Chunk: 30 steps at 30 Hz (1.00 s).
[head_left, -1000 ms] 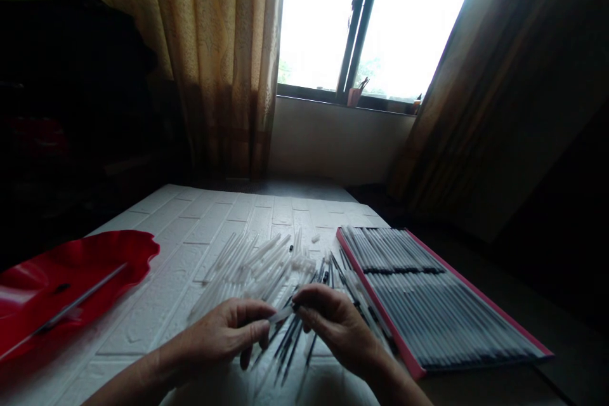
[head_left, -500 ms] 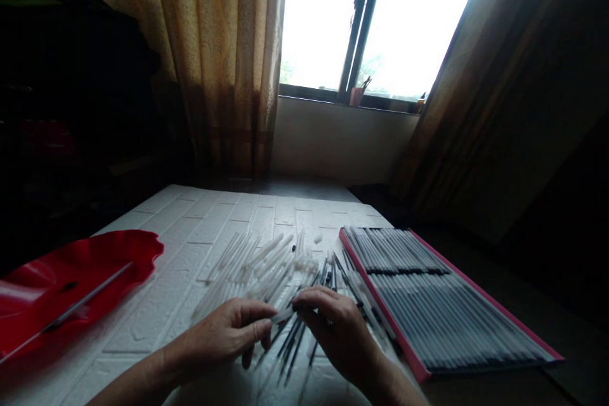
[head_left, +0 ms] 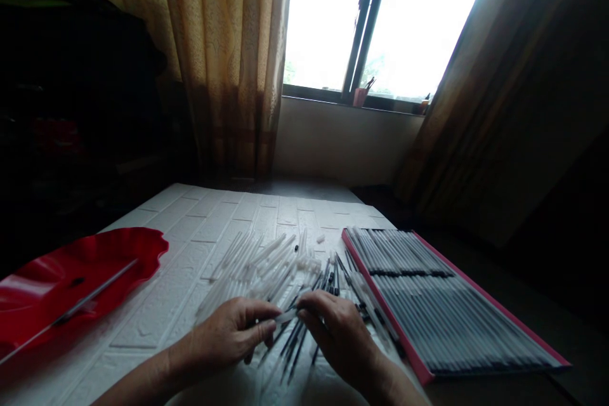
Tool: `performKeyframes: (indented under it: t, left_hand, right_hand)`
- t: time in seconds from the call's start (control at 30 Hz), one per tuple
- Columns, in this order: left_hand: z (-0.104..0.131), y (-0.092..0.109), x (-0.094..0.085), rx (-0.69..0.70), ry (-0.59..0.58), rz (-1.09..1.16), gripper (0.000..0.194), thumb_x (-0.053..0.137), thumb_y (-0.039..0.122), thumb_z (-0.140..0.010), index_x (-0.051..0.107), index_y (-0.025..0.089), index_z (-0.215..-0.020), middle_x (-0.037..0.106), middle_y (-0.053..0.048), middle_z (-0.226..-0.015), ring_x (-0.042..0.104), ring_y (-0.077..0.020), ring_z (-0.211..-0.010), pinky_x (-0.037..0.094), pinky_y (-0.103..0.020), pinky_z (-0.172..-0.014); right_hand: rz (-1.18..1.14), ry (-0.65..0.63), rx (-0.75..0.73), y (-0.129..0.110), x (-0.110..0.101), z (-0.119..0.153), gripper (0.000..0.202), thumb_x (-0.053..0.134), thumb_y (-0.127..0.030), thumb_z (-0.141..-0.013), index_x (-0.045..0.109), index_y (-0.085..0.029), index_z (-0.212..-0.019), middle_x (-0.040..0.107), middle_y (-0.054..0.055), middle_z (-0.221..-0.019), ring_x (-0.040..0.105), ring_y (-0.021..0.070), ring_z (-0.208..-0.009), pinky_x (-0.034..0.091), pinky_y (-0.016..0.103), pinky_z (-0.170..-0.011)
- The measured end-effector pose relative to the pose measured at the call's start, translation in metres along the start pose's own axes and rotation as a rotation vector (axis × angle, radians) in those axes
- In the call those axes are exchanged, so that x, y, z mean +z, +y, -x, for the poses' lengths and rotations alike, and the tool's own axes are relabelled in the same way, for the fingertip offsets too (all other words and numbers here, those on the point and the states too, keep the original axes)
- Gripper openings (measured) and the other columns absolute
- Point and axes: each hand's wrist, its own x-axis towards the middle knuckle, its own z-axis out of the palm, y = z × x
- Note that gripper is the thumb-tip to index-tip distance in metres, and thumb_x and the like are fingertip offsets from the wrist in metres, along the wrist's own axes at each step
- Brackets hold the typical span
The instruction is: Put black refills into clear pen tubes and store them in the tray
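Pale tube held in the air between my two hands, over the near middle of the tabletop. Its long axis runs left to right, close to level, the right end a little higher and farther away. Only a short middle length shows; both ends disappear into my fingers, so I cannot tell which end is which.

Appearance: whitish, cloudy, see-through plastic, slim and straight, slightly blurred.

Left hand: thumb and forefinger pinched closed on the left end of the tube, other fingers curled loosely below; forearm comes in from the near left. Right hand: bent at the wrist, knuckles up, thumb and fingertips closed around the right end; forearm comes in from the near right. The exact contact there is dark and partly hidden.

Beneath and just beyond my hands, dark thin rods fan out, pointing roughly near to far. Clear tubes lie in a loose heap to the far left of them. On the right, a pink-edged box holds two rows of pens side by side, dark ends toward me. On the left, a red tray carries one slanting grey rod.
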Motion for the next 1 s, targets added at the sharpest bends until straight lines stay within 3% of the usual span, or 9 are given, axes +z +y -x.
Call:
performKeyframes:
  t: [0.17,0.3,0.4,0.5,0.77,0.87,1.0]
  left_hand:
    - [0.002,0.001,0.002,0.043,0.030,-0.096,0.029,0.050,0.035,-0.086,0.069,0.018,-0.100,0.060,0.002,-0.071,0.048,-0.0074,-0.052,0.039,-0.017,-0.050]
    - [0.003,0.006,0.002,0.033,0.000,-0.067,0.029,0.050,0.037,-0.086,0.069,0.017,-0.095,0.059,0.002,-0.069,0.048,-0.0074,-0.052,0.039,-0.017,-0.050]
    - [0.004,0.008,0.002,-0.001,0.018,-0.009,0.034,0.052,0.042,-0.085,0.068,0.017,-0.101,0.060,0.001,-0.071,0.048,-0.0077,-0.051,0.040,-0.018,-0.050]
    - [0.004,0.007,0.001,-0.015,0.038,0.003,0.036,0.053,0.044,-0.084,0.067,0.018,-0.104,0.060,0.001,-0.072,0.048,-0.0081,-0.052,0.041,-0.019,-0.050]
    - [0.003,0.005,0.001,0.006,0.040,-0.062,0.034,0.049,0.039,-0.086,0.068,0.017,-0.104,0.061,0.000,-0.072,0.051,-0.0086,-0.053,0.041,-0.019,-0.051]
    - [0.003,0.006,0.001,0.019,0.041,-0.111,0.033,0.050,0.037,-0.087,0.067,0.018,-0.108,0.063,0.000,-0.074,0.052,-0.0092,-0.054,0.042,-0.018,-0.052]
    - [0.003,0.006,0.002,0.040,0.006,-0.136,0.029,0.049,0.035,-0.088,0.069,0.018,-0.098,0.061,0.001,-0.070,0.051,-0.0090,-0.055,0.040,-0.018,-0.052]
  right_hand:
    - [0.193,-0.015,-0.006,-0.001,0.005,-0.001,0.037,0.037,-0.025,-0.095,0.054,-0.018,-0.063,0.058,0.000,-0.056,0.053,0.0104,-0.047,0.032,0.021,-0.050]
    - [0.154,-0.061,0.034,0.002,0.006,0.000,0.045,0.031,-0.030,-0.097,0.049,-0.019,-0.056,0.054,-0.001,-0.048,0.051,0.0099,-0.043,0.031,0.021,-0.048]
    - [-0.001,-0.052,0.093,0.002,0.001,0.002,0.031,0.037,-0.031,-0.095,0.059,-0.019,-0.077,0.064,0.002,-0.064,0.059,0.0124,-0.057,0.039,0.021,-0.056]
    - [-0.153,-0.023,0.113,-0.001,-0.004,0.002,0.016,0.049,-0.025,-0.089,0.056,-0.019,-0.102,0.068,0.004,-0.083,0.062,0.0129,-0.067,0.045,0.021,-0.062]
    - [-0.118,-0.047,0.094,0.003,0.000,0.003,0.009,0.051,-0.019,-0.088,0.059,-0.020,-0.084,0.064,0.001,-0.075,0.058,0.0117,-0.067,0.043,0.021,-0.063]
    - [-0.025,-0.056,0.076,0.005,0.003,0.003,0.017,0.048,-0.024,-0.090,0.059,-0.019,-0.078,0.063,0.001,-0.070,0.058,0.0117,-0.062,0.040,0.021,-0.060]
    - [0.108,-0.045,0.052,0.006,0.006,0.003,0.037,0.040,-0.030,-0.093,0.053,-0.019,-0.060,0.056,0.000,-0.054,0.052,0.0105,-0.048,0.032,0.022,-0.050]
